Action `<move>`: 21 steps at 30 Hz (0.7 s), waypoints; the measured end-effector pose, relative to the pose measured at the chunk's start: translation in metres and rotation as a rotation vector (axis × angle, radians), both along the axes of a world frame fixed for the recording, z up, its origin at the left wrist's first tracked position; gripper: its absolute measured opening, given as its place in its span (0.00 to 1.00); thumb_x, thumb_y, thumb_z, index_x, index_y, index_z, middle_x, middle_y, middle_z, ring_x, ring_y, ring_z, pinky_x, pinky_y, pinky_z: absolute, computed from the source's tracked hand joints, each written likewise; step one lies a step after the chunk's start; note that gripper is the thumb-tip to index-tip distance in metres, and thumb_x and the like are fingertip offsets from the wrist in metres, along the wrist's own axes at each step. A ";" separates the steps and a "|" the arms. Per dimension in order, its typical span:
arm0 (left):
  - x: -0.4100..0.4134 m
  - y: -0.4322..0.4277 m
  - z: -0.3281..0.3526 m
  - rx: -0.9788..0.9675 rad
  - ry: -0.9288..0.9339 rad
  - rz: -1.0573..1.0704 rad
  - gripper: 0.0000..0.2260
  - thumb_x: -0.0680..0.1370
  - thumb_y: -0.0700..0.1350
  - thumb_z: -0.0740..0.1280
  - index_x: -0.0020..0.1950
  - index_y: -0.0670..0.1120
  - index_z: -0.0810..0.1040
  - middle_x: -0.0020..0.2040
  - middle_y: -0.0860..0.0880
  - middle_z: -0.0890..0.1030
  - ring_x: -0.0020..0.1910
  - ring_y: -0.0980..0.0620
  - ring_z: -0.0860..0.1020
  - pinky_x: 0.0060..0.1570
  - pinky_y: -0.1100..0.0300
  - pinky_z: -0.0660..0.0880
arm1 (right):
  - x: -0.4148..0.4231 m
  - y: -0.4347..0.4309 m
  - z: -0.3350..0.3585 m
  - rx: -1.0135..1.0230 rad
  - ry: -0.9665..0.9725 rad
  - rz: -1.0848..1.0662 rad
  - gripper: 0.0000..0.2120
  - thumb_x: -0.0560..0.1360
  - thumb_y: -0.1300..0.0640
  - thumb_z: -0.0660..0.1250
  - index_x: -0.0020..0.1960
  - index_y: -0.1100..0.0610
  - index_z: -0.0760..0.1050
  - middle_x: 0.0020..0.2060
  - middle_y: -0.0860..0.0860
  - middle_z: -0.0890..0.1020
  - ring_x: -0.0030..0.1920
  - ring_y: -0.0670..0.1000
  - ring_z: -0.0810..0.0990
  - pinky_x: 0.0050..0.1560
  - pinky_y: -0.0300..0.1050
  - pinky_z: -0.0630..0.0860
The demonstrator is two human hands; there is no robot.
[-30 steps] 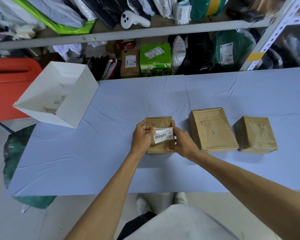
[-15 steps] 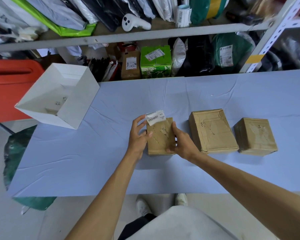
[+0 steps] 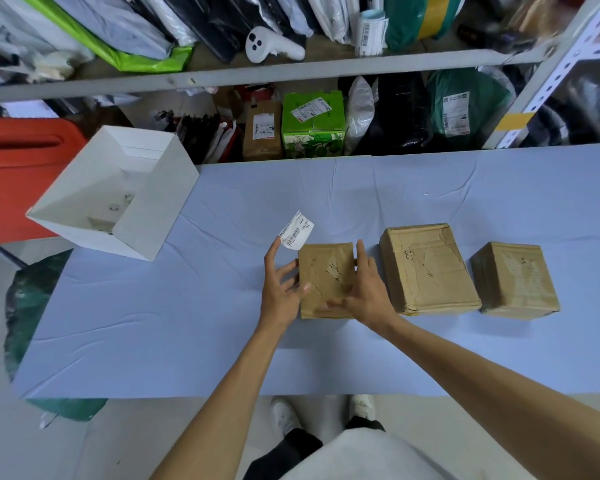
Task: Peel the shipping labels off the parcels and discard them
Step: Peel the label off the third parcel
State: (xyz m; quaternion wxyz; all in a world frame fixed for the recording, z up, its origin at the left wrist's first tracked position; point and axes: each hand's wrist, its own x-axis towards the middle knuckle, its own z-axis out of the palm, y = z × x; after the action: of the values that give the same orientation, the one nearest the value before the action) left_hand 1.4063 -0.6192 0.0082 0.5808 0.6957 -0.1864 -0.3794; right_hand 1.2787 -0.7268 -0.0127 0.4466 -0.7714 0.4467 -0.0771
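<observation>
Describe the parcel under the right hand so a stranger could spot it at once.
On the blue-covered table three brown cardboard parcels sit in a row. It is the leftmost parcel, nearest the white box, smaller than the middle parcel, and the only one the right hand rests on.

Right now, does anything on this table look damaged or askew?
Yes. The middle parcel is crumpled, its wrapping torn at the far right corner. The white box at the table's far left corner sits tilted, partly past the edge.

Peeled white label (image 3: 297, 231) beyond brown parcel (image 3: 326, 268)
</observation>
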 end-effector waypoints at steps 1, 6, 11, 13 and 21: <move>0.000 0.000 -0.001 0.003 -0.002 -0.002 0.43 0.72 0.28 0.68 0.72 0.67 0.58 0.63 0.46 0.77 0.58 0.55 0.80 0.51 0.57 0.80 | 0.001 0.000 0.000 -0.003 0.011 -0.026 0.68 0.54 0.50 0.84 0.78 0.52 0.40 0.63 0.51 0.65 0.59 0.51 0.71 0.55 0.47 0.74; 0.004 -0.001 -0.007 0.021 0.008 -0.007 0.43 0.71 0.27 0.68 0.71 0.67 0.60 0.61 0.47 0.79 0.57 0.52 0.81 0.56 0.48 0.79 | 0.006 -0.010 0.001 -0.069 -0.039 -0.071 0.54 0.53 0.49 0.84 0.71 0.50 0.59 0.56 0.50 0.69 0.51 0.51 0.74 0.46 0.44 0.73; 0.004 -0.002 -0.009 0.018 0.018 -0.005 0.42 0.71 0.28 0.69 0.71 0.66 0.60 0.60 0.51 0.78 0.57 0.53 0.81 0.55 0.46 0.79 | 0.008 -0.023 -0.001 -0.058 -0.153 -0.111 0.27 0.64 0.50 0.79 0.58 0.52 0.69 0.48 0.51 0.76 0.45 0.54 0.77 0.44 0.48 0.76; 0.005 -0.004 -0.009 0.017 0.023 -0.009 0.42 0.71 0.28 0.69 0.72 0.65 0.60 0.59 0.52 0.79 0.57 0.53 0.81 0.56 0.45 0.79 | 0.009 -0.025 -0.002 -0.089 -0.132 -0.119 0.22 0.69 0.50 0.74 0.57 0.52 0.69 0.48 0.52 0.77 0.45 0.54 0.78 0.46 0.51 0.78; 0.006 -0.003 -0.010 0.041 0.031 -0.008 0.44 0.70 0.26 0.70 0.70 0.67 0.61 0.56 0.61 0.77 0.57 0.54 0.81 0.57 0.45 0.78 | 0.009 -0.016 0.007 -0.116 0.114 0.099 0.56 0.55 0.41 0.81 0.72 0.53 0.53 0.61 0.52 0.65 0.52 0.53 0.74 0.49 0.54 0.78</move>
State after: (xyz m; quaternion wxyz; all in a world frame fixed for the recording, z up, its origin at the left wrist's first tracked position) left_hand 1.4119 -0.6225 -0.0015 0.5677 0.7007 -0.1721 -0.3963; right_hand 1.2881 -0.7431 -0.0056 0.3783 -0.8202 0.4276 -0.0367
